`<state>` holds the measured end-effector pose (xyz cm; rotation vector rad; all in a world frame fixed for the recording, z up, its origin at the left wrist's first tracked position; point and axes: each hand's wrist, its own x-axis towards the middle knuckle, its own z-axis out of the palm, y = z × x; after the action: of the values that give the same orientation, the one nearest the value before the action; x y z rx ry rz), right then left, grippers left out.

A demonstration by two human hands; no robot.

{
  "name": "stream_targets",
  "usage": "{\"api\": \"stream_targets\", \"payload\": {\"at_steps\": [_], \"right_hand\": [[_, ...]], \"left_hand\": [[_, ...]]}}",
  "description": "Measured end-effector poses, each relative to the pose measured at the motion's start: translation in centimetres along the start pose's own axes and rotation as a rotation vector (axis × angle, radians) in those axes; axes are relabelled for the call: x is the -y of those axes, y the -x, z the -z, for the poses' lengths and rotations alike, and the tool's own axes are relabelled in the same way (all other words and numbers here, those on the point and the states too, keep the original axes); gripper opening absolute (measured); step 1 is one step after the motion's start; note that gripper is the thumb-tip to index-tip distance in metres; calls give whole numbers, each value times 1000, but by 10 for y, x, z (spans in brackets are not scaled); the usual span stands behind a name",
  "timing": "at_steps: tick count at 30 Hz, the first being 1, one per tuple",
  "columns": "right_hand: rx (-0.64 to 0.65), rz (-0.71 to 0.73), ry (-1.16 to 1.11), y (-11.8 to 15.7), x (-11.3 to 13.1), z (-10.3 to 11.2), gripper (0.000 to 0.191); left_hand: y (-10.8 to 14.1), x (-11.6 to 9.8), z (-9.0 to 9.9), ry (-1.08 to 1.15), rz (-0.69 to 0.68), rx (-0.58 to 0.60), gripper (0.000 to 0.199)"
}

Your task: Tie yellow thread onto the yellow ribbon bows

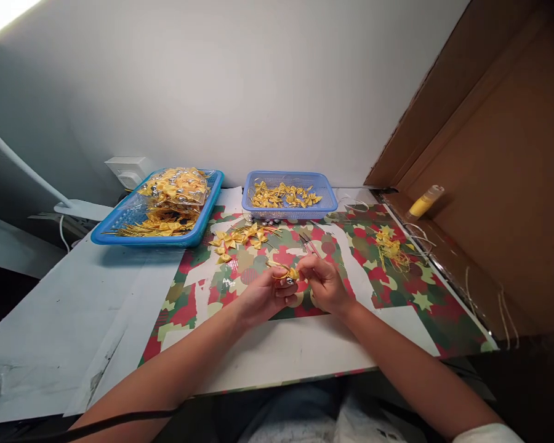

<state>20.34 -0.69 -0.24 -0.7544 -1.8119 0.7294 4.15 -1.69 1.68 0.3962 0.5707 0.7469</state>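
my left hand (268,296) pinching a small yellow bow (293,274), my right fingertips (301,271) closed at its edge

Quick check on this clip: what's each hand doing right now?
Left hand: closed on a yellow bow with a silver bead.
Right hand: fingers pinched together at the bow's edge; whether they grip it, I can't tell.

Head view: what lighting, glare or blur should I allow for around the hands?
Head view: bright light blown out at top left; soft shadow under the blue basket; glints on the clear bag; lower right corner dark; wide-angle stretch towards the edges; yellow bow between left hand and right hand too small for fine detail.
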Motion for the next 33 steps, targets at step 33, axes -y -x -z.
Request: {"api": "stream_targets", "payload": {"at_steps": [33], "right_hand": [[-75,-17,212,1,8,0,11]], "left_hand": [[-2,-3,-3,-116,-234,-140,32]]}}
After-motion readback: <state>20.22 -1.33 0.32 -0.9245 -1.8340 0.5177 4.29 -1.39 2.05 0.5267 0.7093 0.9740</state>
